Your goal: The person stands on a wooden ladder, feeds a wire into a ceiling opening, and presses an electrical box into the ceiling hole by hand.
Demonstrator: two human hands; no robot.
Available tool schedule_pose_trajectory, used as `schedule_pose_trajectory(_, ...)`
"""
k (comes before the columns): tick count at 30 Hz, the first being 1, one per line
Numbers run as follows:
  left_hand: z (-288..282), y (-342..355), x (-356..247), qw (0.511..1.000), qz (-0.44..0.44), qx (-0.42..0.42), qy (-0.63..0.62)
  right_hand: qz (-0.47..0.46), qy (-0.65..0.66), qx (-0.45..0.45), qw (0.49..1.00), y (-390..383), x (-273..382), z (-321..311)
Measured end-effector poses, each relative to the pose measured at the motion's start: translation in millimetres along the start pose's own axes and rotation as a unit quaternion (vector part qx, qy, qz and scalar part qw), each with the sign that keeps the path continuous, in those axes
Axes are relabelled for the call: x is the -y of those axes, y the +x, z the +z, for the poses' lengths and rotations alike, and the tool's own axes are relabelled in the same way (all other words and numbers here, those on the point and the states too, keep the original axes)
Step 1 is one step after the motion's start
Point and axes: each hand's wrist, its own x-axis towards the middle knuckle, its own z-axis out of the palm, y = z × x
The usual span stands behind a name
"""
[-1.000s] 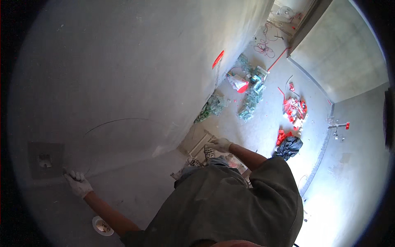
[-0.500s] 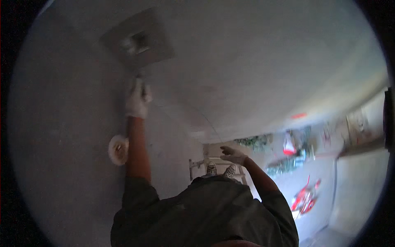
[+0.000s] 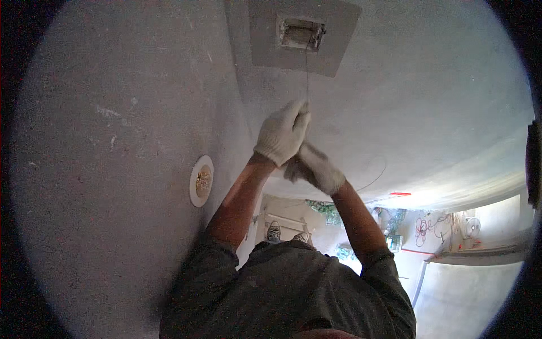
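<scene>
A thin dark wire (image 3: 307, 79) hangs from a square recessed box (image 3: 280, 34) set in a darker grey patch (image 3: 262, 53) on the pale surface. My left hand (image 3: 284, 133), in a white knitted glove, is closed around this wire below the box. Just beneath it, my right hand (image 3: 319, 168), gloved the same way, presses close against the left. Its fingers are partly hidden and slightly blurred, so their hold is unclear. A loose curve of wire (image 3: 385, 165) trails to the right of my hands.
On the wall to the left is a round white-rimmed fitting (image 3: 195, 186). Below me, my shoes (image 3: 274, 231) stand on a pale frame-like support (image 3: 285, 219). Green material (image 3: 322, 209), a red coiled cord (image 3: 423, 230) and a white fan (image 3: 470, 227) lie farther right.
My left hand, earlier stretched up near the box, now grips the wire lower down. My right hand has risen from beside my body to meet it. The view has shifted.
</scene>
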Motion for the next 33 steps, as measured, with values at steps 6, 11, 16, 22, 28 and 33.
schedule_pose_trajectory(6, -28, 95, -22, 0.986, 0.051, -0.152, 0.051, -0.045, -0.033, -0.101, 0.993, -18, -16, 31)
schedule_pose_trajectory(11, -27, 157, -12, 0.993, -0.052, -0.058, -0.091, -0.067, 0.030, -0.153, 0.985, -16, -17, 31)
schedule_pose_trajectory(16, -48, 171, -11, 0.969, -0.043, 0.084, -0.228, -0.112, 0.005, -0.206, 0.972, -4, -18, 35)
schedule_pose_trajectory(22, -57, 181, -5, 0.986, 0.043, 0.064, -0.150, -0.123, 0.176, -0.191, 0.958, 48, 4, 45)
schedule_pose_trajectory(28, -53, 165, -42, 0.967, 0.189, 0.084, 0.148, -0.223, 0.064, -0.231, 0.945, 58, 30, 51)
schedule_pose_trajectory(33, -59, 175, -36, 0.801, -0.197, 0.055, -0.563, -0.258, -0.016, -0.265, 0.929, 63, 31, 49)
